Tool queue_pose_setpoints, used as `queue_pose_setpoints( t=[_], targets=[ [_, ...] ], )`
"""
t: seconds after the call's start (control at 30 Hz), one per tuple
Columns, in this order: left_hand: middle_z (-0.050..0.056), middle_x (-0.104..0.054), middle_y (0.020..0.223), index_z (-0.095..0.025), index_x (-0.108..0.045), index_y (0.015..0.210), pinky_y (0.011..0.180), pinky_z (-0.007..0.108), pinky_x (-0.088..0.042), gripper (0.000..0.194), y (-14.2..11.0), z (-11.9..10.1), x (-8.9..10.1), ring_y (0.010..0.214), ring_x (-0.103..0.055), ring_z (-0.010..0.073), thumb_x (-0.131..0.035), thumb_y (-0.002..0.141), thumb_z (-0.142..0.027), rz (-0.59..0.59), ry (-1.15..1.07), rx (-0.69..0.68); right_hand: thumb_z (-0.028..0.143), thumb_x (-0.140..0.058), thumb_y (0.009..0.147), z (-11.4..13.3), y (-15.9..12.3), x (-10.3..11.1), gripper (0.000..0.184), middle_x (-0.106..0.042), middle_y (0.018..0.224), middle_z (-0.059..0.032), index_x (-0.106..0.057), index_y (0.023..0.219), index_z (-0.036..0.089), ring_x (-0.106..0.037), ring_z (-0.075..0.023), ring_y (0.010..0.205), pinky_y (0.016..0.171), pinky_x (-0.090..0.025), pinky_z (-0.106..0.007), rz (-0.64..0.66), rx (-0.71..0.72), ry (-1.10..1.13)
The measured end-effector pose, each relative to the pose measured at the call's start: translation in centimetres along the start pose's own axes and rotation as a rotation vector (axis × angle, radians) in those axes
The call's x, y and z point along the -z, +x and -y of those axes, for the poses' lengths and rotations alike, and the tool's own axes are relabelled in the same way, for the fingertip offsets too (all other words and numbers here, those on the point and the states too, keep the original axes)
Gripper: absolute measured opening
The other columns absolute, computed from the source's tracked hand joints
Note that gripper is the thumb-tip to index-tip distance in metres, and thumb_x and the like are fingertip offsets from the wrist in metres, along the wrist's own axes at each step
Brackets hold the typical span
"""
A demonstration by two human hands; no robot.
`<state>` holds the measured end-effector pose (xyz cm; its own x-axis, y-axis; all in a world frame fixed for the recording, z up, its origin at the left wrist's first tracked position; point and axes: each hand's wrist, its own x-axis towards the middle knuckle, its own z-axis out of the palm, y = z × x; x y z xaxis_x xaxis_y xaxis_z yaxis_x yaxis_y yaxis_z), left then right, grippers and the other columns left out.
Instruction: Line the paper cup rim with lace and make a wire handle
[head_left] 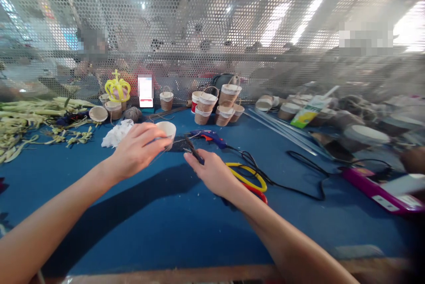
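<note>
My left hand (141, 149) is closed at the near left side of a small white-rimmed paper cup (167, 130), its fingers overlapping the cup's wall. A thin twisted cord (181, 139) runs right from its fingertips. In my right hand (212, 171) is a dark-handled hand tool (194, 150) with a thin metal tip, pointing toward the cup; its exact kind is unclear. Just behind that hand lies a blue glue gun (209, 137) with an orange trigger. Beside my right wrist are yellow and red loops (254, 175), partly covered by the arm.
Small handled buckets (201, 114) stand at the back, near a phone (145, 91) and a yellow crown-shaped piece (117, 89). Crumpled white paper (117, 133) and plant stalks (46, 111) lie left. A black cable (295, 188) leads toward a purple power strip (378, 191); clear sticks (282, 131) lie behind.
</note>
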<state>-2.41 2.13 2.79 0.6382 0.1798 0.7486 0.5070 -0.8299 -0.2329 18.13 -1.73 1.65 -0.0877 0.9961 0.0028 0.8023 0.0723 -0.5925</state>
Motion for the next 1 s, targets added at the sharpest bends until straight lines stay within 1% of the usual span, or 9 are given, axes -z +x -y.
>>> queue_pose_setpoints(
  t=[0.07, 0.17, 0.23, 0.33, 0.4, 0.5, 0.63, 0.87, 1.0],
  targets=[
    [0.006, -0.065, 0.085, -0.017, -0.060, 0.092, 0.071, 0.032, -0.045, 0.014, -0.2, -0.2, -0.4, 0.082, -0.053, 0.0182, -0.056, 0.079, -0.016, 0.045, 0.006, -0.054, 0.043, -0.039, 0.084, 0.1, -0.1, -0.2, 0.032, -0.058, 0.061, -0.0039, -0.051, 0.068, 0.017, -0.049, -0.0142, 0.055, 0.050, -0.032, -0.023, 0.002, 0.010, 0.004],
    [0.005, -0.066, 0.078, -0.017, -0.064, 0.085, 0.070, 0.031, -0.044, 0.009, -0.4, -0.8, -1.1, 0.076, -0.054, 0.0167, -0.058, 0.078, -0.020, 0.014, -0.133, 0.087, 0.042, -0.040, 0.083, 0.0, -0.1, -0.6, 0.032, -0.062, 0.067, -0.0064, -0.054, 0.073, 0.016, -0.054, -0.0165, 0.061, 0.054, -0.034, -0.024, 0.001, 0.048, 0.021],
    [0.004, -0.065, 0.073, -0.018, -0.065, 0.076, 0.069, 0.030, -0.044, 0.008, -0.4, -1.3, -1.4, 0.072, -0.054, 0.0152, -0.060, 0.075, -0.023, 0.005, -0.388, 0.401, 0.042, -0.040, 0.083, 0.0, -0.1, -0.8, 0.031, -0.063, 0.069, -0.0068, -0.055, 0.074, 0.016, -0.055, -0.0169, 0.062, 0.055, -0.035, -0.024, -0.002, 0.065, 0.028],
    [0.002, -0.060, 0.061, -0.015, -0.063, 0.065, 0.057, 0.027, -0.042, 0.017, -0.2, -1.9, -1.8, 0.056, -0.051, 0.0114, -0.064, 0.069, -0.031, 0.082, -0.952, 1.090, 0.041, -0.041, 0.083, 0.0, -0.1, -0.8, 0.031, -0.062, 0.067, -0.0061, -0.055, 0.072, 0.016, -0.053, -0.0162, 0.058, 0.052, -0.033, -0.025, -0.039, 0.081, 0.009],
    [0.000, -0.056, 0.055, -0.014, -0.062, 0.062, 0.051, 0.024, -0.040, 0.023, 0.0, -2.1, -2.0, 0.048, -0.047, 0.0084, -0.067, 0.064, -0.036, 0.125, -1.189, 1.320, 0.041, -0.041, 0.083, 0.1, -0.2, -0.8, 0.031, -0.061, 0.065, -0.0056, -0.055, 0.072, 0.015, -0.052, -0.0160, 0.058, 0.051, -0.032, -0.025, -0.063, 0.091, 0.003],
    [-0.001, -0.056, 0.055, -0.013, -0.062, 0.061, 0.051, 0.021, -0.038, 0.024, 0.2, -2.2, -2.1, 0.047, -0.046, 0.0058, -0.074, 0.056, -0.034, 0.055, -1.402, 1.488, 0.043, -0.041, 0.083, 0.1, -0.2, -0.8, 0.032, -0.060, 0.065, -0.0045, -0.055, 0.074, 0.015, -0.052, -0.0155, 0.058, 0.053, -0.034, -0.025, -0.046, 0.112, 0.045],
    [-0.002, -0.058, 0.057, -0.014, -0.063, 0.060, 0.055, 0.020, -0.038, 0.021, 0.2, -2.6, -2.2, 0.053, -0.048, 0.0059, -0.073, 0.057, -0.032, -0.048, -1.322, 1.444, 0.044, -0.043, 0.082, 0.2, -0.2, -1.0, 0.033, -0.062, 0.071, -0.0052, -0.056, 0.079, 0.014, -0.054, -0.0154, 0.062, 0.057, -0.037, -0.025, 0.033, 0.161, 0.090],
    [-0.001, -0.057, 0.059, -0.014, -0.058, 0.067, 0.057, 0.023, -0.040, 0.019, 0.2, -3.2, -1.9, 0.056, -0.049, 0.0093, -0.061, 0.072, -0.033, 0.096, -1.088, 1.211, 0.043, -0.041, 0.082, 0.5, -0.5, -0.9, 0.032, -0.060, 0.067, -0.0037, -0.054, 0.073, 0.015, -0.053, -0.0151, 0.062, 0.056, -0.036, -0.024, 0.012, 0.129, 0.096],
    [0.003, -0.058, 0.077, -0.016, -0.052, 0.087, 0.063, 0.028, -0.043, 0.014, -0.4, -1.9, -1.6, 0.068, -0.053, 0.0131, -0.055, 0.078, -0.026, -0.164, -0.601, 0.861, 0.045, -0.039, 0.082, 0.1, -0.3, -0.5, 0.034, -0.056, 0.061, -0.0024, -0.053, 0.071, 0.016, -0.051, -0.0139, 0.056, 0.052, -0.036, -0.024, 0.009, 0.077, 0.128]
  ],
)
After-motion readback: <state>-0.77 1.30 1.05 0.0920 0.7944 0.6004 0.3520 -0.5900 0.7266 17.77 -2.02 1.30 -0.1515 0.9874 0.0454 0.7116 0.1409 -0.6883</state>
